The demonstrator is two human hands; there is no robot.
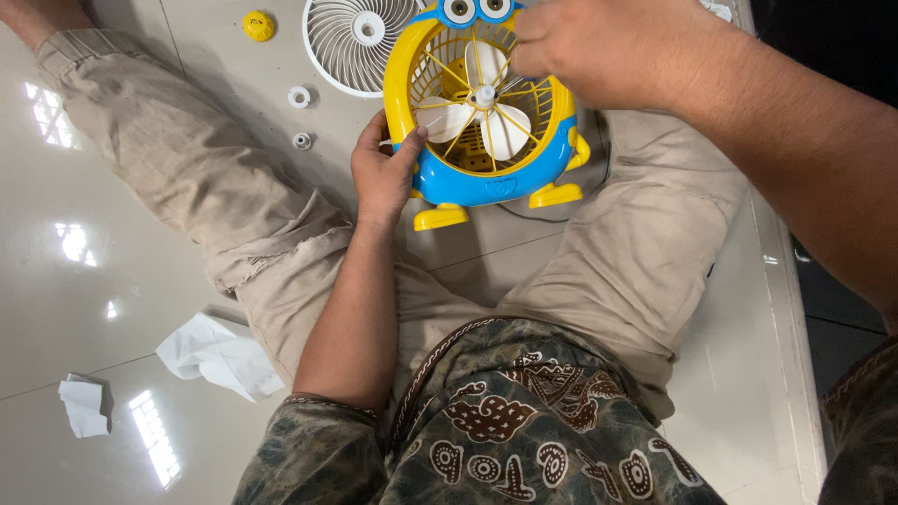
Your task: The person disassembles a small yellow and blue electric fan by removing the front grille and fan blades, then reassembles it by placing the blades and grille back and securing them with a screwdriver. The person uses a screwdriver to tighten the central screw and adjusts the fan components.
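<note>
Gripping yellow-blue plastic toy fan (486, 131) w/ open front: left hand (383, 173) clasps its left rim; right hand (585, 47), closed, pinches top cage, nearer white blades (482, 117).

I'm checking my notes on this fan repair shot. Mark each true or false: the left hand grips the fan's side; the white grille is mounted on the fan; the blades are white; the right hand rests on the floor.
1. The left hand grips the side of the yellow and blue fan: true.
2. The white grille is mounted: false, it lies on the floor behind the fan.
3. The blades are white: true.
4. The right hand rests on the floor: false, it is at the fan's top.
</note>
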